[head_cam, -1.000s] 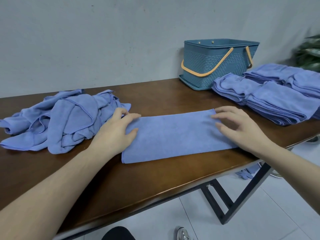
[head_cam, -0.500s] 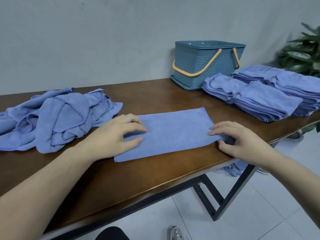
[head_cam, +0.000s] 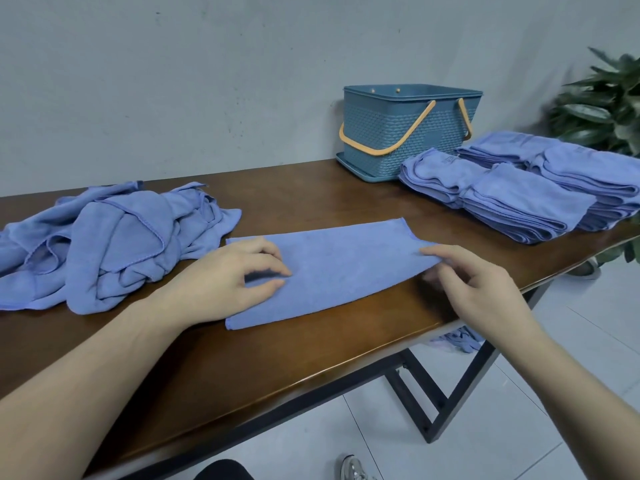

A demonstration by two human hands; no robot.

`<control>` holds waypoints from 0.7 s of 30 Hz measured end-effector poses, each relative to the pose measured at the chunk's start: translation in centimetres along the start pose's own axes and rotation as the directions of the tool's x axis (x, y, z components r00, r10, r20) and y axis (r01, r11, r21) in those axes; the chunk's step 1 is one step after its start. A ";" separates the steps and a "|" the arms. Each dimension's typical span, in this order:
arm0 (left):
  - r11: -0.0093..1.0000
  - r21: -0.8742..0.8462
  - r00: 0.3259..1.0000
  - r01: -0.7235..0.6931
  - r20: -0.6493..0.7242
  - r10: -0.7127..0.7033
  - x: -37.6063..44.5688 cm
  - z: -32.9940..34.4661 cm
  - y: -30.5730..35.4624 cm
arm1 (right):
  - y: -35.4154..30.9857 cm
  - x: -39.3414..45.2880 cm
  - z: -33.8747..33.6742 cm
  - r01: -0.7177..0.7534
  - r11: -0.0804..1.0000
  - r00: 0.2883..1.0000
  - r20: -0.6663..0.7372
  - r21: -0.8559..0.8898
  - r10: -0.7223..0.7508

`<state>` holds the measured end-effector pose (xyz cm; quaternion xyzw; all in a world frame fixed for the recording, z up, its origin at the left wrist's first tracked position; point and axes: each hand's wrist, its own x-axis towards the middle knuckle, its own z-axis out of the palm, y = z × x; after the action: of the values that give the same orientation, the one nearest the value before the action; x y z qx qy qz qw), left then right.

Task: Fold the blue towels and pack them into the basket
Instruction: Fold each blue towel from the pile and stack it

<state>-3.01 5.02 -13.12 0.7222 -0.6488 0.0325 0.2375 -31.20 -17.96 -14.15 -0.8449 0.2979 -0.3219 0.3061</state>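
Your left hand (head_cam: 221, 278) presses the folded towel (head_cam: 332, 268) near the brown tabletop's (head_cam: 277, 358) front edge with curled fingers. Your right hand (head_cam: 485, 289) pinches its lifted right end. Grey wall (head_cam: 207, 81) behind, white tiled floor (head_cam: 519, 427) below.

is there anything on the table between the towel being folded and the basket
Nothing visible. Bare table runs from the towel up to the basket. The folded stacks lie right of that path, touching the basket's front right side.

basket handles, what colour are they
Orange, curved handles on the teal woven-pattern plastic basket, clearest in the head view.
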 end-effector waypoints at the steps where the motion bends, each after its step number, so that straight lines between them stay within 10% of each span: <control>1: 1.000 -0.004 1.000 0.005 0.001 -0.005 0.0 0.0 0.0 | -0.3 -0.1 0.3 -0.036 0.997 0.999 0.012 0.067 0.035; 14: 0.954 -0.279 0.966 0.113 -0.194 -0.171 0.1 0.2 1.2 | -5.1 0.4 1.6 -0.075 0.983 0.988 0.147 0.168 0.051; 21: 0.611 -0.779 0.918 0.142 -0.127 -0.375 0.7 0.0 1.6 | -9.1 1.4 4.9 0.150 0.977 0.945 0.267 0.151 -0.187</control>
<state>-4.48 4.32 -12.40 0.6314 -0.4499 -0.1746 0.6070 -24.02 -11.58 -10.17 -0.8828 0.1566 -0.2428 0.3704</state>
